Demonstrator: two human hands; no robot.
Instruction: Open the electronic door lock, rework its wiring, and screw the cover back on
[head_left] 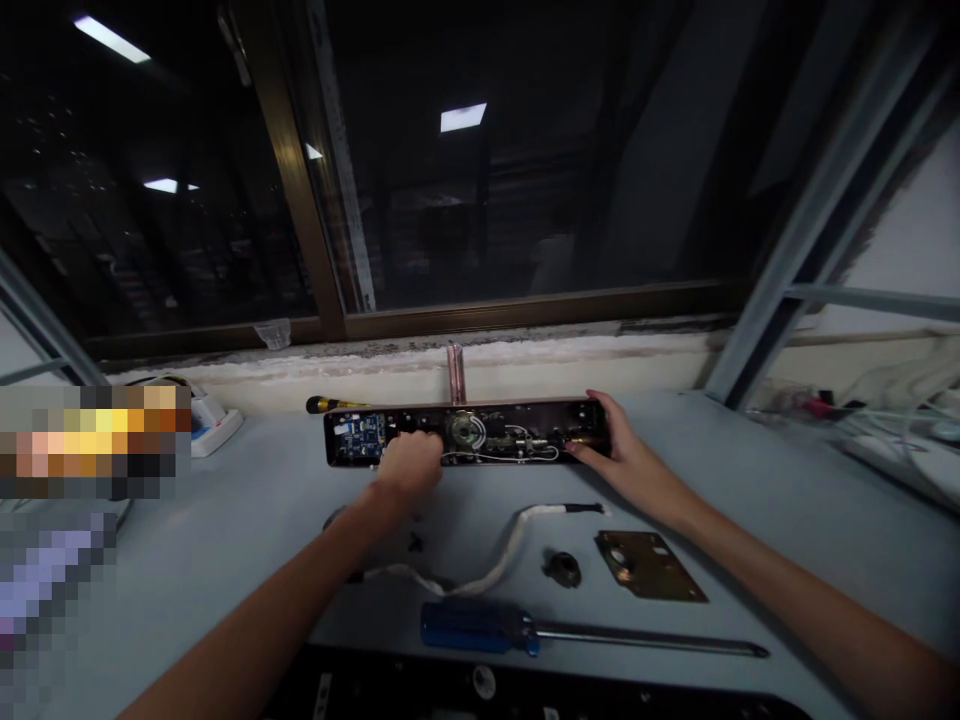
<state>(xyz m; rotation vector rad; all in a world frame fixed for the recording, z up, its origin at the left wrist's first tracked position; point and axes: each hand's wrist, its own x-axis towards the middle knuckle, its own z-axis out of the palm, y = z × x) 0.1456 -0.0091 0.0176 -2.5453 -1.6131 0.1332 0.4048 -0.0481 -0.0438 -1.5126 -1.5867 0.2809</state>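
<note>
A long, narrow electronic door-lock housing [499, 458] lies open side up on the grey table, its inner parts showing. Inside are a blue circuit board [361, 437] at the left, a round metal hub [463, 430] in the middle and a thin white wire. My left hand [409, 462] is closed over the housing just right of the board; whatever its fingers pinch is hidden. With the thumb on the near side and fingers behind, my right hand [611, 450] grips the housing's right end. A copper-coloured handle [456, 375] sticks out behind it.
Nearer me lie a white sleeved cable [502, 570], a dark ring-shaped part [562, 569], a brass-coloured metal plate [651, 566] and a blue-handled screwdriver [480, 627]. A black panel [540, 690] fills the front edge. Behind the housing rests a yellow-black screwdriver [321, 405].
</note>
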